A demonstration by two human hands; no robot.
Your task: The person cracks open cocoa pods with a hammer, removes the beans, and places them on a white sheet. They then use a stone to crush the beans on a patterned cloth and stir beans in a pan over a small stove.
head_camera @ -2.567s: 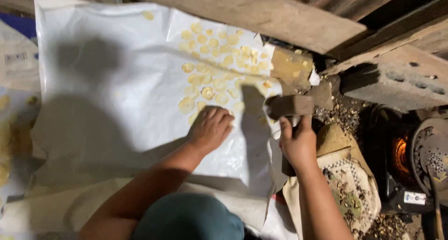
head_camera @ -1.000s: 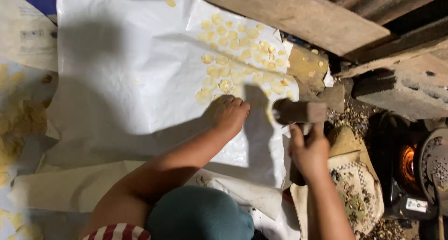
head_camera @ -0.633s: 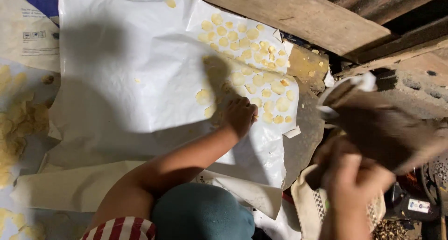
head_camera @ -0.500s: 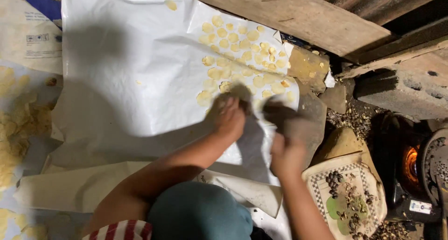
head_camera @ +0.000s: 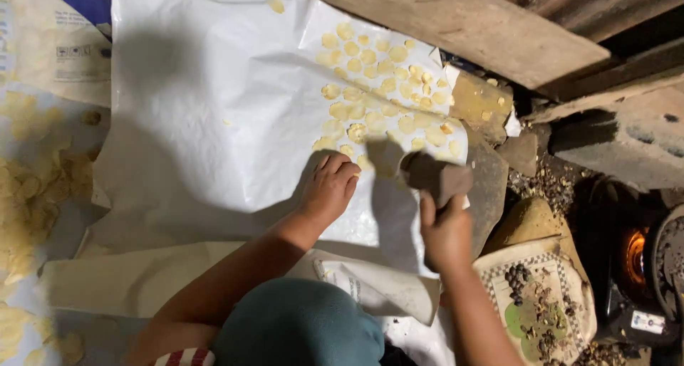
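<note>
- Seen from above, a person crouches on the floor over a large white sheet (head_camera: pixel 214 110) that fills the upper left and centre of the frame.
- The left hand (head_camera: pixel 329 188) rests on the sheet near the middle of the frame, fingers loosely curled, palm down, holding nothing that I can see.
- The right hand (head_camera: pixel 445 234), centre right, is closed around the lower end of a dark brown block (head_camera: pixel 436 177), lifted just above the sheet's right edge.
- The block looks like stone or dense wood: probably heavy, stiff and rough enough not to slip. It seems best held low, as the hand has it, with the flat end free.
- A cluster of small pale yellow discs (head_camera: pixel 377 88) lies on the sheet in the upper centre, just beyond both hands. They look thin and brittle, likely to crack under pressure, and best lifted by their edges.
- More yellow flakes (head_camera: pixel 28 195) lie heaped at the left edge of the frame.
- Room is tight on the right: a flat stone (head_camera: pixel 488 188) sits just beside the block, a wooden beam (head_camera: pixel 456 24) crosses the top, and a glowing stove (head_camera: pixel 634 255) stands at the far right.
- A patterned cloth holding dark seeds (head_camera: pixel 531 302) lies at lower right.
- The sheet's left half gives the widest open space.
</note>
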